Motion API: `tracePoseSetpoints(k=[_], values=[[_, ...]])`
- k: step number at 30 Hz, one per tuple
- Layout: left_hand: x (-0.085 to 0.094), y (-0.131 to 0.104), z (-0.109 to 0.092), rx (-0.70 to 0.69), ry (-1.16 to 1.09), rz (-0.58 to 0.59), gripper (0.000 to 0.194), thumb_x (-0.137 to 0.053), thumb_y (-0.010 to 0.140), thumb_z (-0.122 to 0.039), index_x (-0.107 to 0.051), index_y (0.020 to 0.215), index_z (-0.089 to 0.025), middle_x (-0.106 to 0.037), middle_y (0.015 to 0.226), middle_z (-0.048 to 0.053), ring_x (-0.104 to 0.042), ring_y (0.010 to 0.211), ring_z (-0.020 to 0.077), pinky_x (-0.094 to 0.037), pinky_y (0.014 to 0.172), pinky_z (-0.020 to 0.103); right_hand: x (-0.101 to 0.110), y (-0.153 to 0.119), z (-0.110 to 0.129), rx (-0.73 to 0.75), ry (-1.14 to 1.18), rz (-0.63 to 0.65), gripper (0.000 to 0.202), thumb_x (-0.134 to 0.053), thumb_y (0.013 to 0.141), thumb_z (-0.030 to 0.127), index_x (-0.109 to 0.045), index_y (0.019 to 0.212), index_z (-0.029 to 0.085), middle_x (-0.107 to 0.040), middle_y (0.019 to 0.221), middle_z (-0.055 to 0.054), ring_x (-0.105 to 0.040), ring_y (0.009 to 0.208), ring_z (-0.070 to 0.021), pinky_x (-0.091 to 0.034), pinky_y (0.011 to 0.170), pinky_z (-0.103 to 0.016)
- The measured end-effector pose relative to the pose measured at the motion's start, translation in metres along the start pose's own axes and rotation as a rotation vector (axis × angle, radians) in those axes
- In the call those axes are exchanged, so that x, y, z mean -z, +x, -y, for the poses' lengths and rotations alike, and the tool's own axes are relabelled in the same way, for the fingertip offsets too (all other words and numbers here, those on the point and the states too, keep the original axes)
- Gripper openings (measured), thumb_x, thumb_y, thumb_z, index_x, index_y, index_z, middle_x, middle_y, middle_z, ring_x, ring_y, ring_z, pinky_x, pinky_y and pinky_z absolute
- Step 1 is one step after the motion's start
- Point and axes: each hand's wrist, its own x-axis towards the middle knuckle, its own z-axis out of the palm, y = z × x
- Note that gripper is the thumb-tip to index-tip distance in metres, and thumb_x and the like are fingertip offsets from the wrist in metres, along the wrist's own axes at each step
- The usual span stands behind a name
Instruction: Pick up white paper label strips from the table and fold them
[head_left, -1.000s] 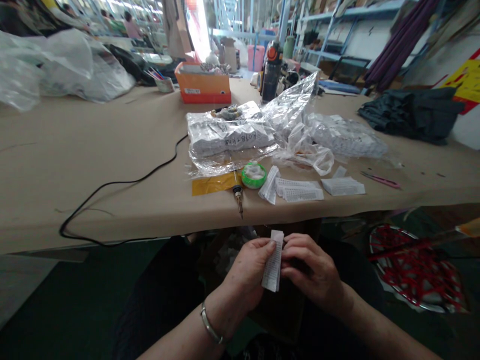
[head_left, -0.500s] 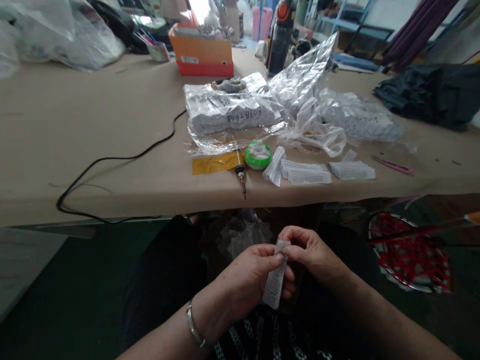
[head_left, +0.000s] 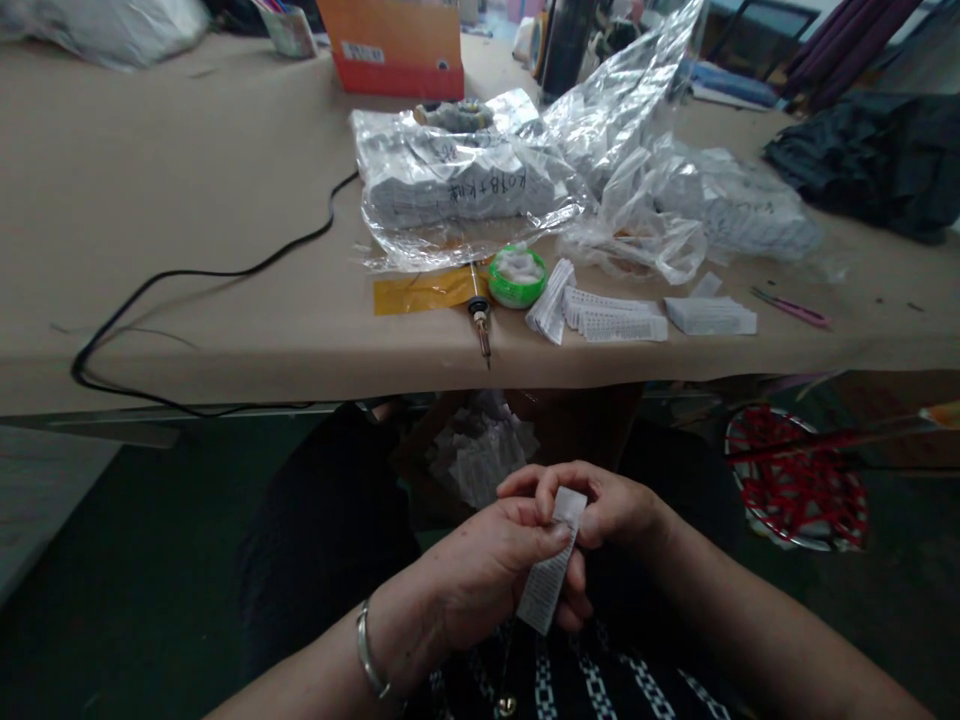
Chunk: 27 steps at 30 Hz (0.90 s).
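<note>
Over the lap, my left hand (head_left: 499, 550) is closed on a narrow white printed label (head_left: 546, 590), thumb on its face and fingers behind. My right hand (head_left: 600, 500) is at the label's upper end, fingers bent round behind it and thumb by its right edge. What its fingertips touch is partly hidden. On the table edge above lie fanned stacks of similar labels (head_left: 615, 318), another label stack (head_left: 711, 316), a green round tub (head_left: 517, 278) with white filling, and a soldering iron (head_left: 480, 315) resting on yellow tape (head_left: 416, 292).
Clear plastic bags of white bundles (head_left: 465, 190) lie behind the tools. A black cord (head_left: 225, 272) curves across the left of the table (head_left: 187, 180). Pink-handled tweezers (head_left: 791, 305) lie at right. Below are paper scraps (head_left: 484, 450) and a basket of red strips (head_left: 795, 480).
My right hand has shifted left, its fingers now reaching behind the label's top. The label's upper end shows more. The camera view has tipped down slightly.
</note>
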Motion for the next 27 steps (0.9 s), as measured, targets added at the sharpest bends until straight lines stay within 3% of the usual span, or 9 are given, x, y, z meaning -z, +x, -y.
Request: tracePoseSetpoints(k=[3,7,10,12,14,17,27], values=[[0.0,0.002,0.003,0.005,0.006,-0.029,0.02,-0.065,0.074,-0.032,-0.059,0.076,-0.012,-0.057,0.061,0.001,-0.057,0.049,0.0116,-0.047,0.049,0.023,-0.003,0.0,-0.006,-0.022,0.047,-0.028,0.03,-0.08,0.062,0.032,-0.065,0.082,0.016,-0.053,0.128,-0.009,-0.053,0.115,-0.0239,-0.04,0.097,-0.037],[-0.001,0.001,0.007,-0.045,0.004,-0.081,0.027,-0.059,0.08,-0.034,-0.055,0.066,-0.012,-0.051,0.057,-0.001,-0.052,0.047,0.0077,-0.042,0.047,0.019,-0.014,-0.008,-0.002,-0.008,-0.081,-0.182,0.046,-0.076,0.067,0.038,-0.06,0.108,0.021,-0.057,0.12,-0.007,-0.057,0.106,-0.0206,-0.045,0.088,-0.033],[-0.001,-0.002,0.01,-0.107,-0.024,-0.093,0.027,-0.057,0.081,-0.035,-0.055,0.067,-0.012,-0.05,0.058,-0.002,-0.051,0.048,0.0073,-0.039,0.047,0.018,-0.027,-0.016,0.004,0.032,-0.476,-0.394,0.043,-0.065,0.079,0.035,-0.054,0.119,0.024,-0.059,0.109,-0.005,-0.059,0.095,-0.0176,-0.047,0.084,-0.031],[-0.001,-0.004,0.012,-0.127,-0.046,-0.098,0.024,-0.059,0.08,-0.034,-0.057,0.071,-0.012,-0.05,0.059,-0.002,-0.052,0.049,0.0076,-0.039,0.047,0.018,-0.034,-0.021,0.006,0.104,-0.809,-0.473,0.038,-0.06,0.083,0.029,-0.054,0.12,0.023,-0.058,0.11,-0.006,-0.056,0.101,-0.0189,-0.045,0.089,-0.033],[-0.001,-0.006,0.015,-0.12,-0.063,-0.116,0.022,-0.061,0.078,-0.034,-0.057,0.075,-0.012,-0.05,0.061,-0.002,-0.052,0.049,0.0079,-0.039,0.048,0.018,-0.04,-0.024,0.006,0.174,-1.054,-0.494,0.037,-0.057,0.086,0.026,-0.053,0.122,0.021,-0.057,0.114,-0.008,-0.053,0.107,-0.0205,-0.043,0.093,-0.034],[0.0,-0.007,0.018,-0.102,-0.071,-0.148,0.022,-0.062,0.078,-0.034,-0.057,0.077,-0.013,-0.051,0.062,-0.002,-0.053,0.05,0.0079,-0.039,0.048,0.018,-0.044,-0.025,0.006,0.224,-1.219,-0.479,0.036,-0.053,0.088,0.026,-0.051,0.123,0.018,-0.057,0.114,-0.01,-0.052,0.108,-0.0211,-0.044,0.092,-0.035],[-0.002,-0.009,0.024,-0.089,-0.06,-0.168,0.023,-0.064,0.076,-0.034,-0.057,0.071,-0.012,-0.051,0.06,-0.002,-0.053,0.048,0.008,-0.038,0.047,0.018,-0.05,-0.026,0.001,0.23,-1.294,-0.423,0.027,-0.049,0.091,0.027,-0.056,0.115,0.015,-0.061,0.106,-0.01,-0.054,0.101,-0.0206,-0.047,0.087,-0.035]])
